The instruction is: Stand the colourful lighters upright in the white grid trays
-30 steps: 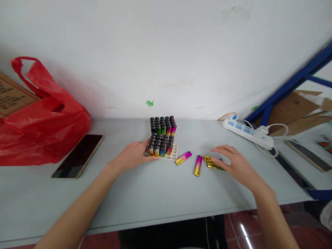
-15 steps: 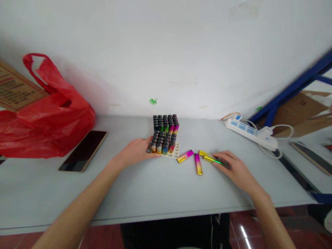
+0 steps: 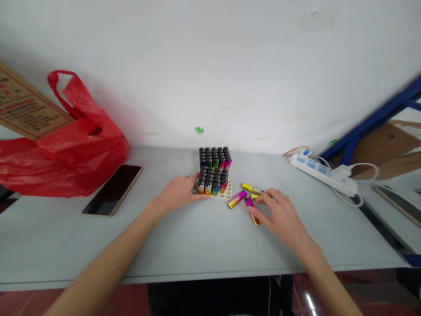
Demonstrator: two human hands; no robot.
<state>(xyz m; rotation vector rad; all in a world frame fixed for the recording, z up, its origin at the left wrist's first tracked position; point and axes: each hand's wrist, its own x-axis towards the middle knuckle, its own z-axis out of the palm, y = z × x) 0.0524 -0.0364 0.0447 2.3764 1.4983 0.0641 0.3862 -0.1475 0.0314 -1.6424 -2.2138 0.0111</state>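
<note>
My left hand (image 3: pixel 180 192) is closed on the left side of a white lighter tray (image 3: pixel 226 192), thumb along its front edge. Upright lighters with black tops (image 3: pixel 215 175) fill most of it, and bare sockets show at the right. My right hand (image 3: pixel 278 215) is over the loose lighters, thumb and forefinger apart. Its thumb tip meets or overlaps a pink-and-yellow lighter (image 3: pixel 249 203). Another pink-and-yellow lighter (image 3: pixel 237 199) lies to the left. Yellow lighters, one of them (image 3: pixel 249 188) further back, are partly hidden by the fingers.
A second block of upright lighters (image 3: pixel 215 151) stands behind the tray, near the wall. To the left lie a phone (image 3: pixel 113 190) and a red plastic bag (image 3: pixel 85 149) beside a cardboard box (image 3: pixel 29 105). A white power strip (image 3: pixel 322 172) with cords and a blue frame (image 3: pixel 378 120) are at right.
My right hand has moved left, from the yellow lighters to the nearer pink-and-yellow one, and its fingers have parted. My left hand stays on the tray. The whole view has shifted slightly.
</note>
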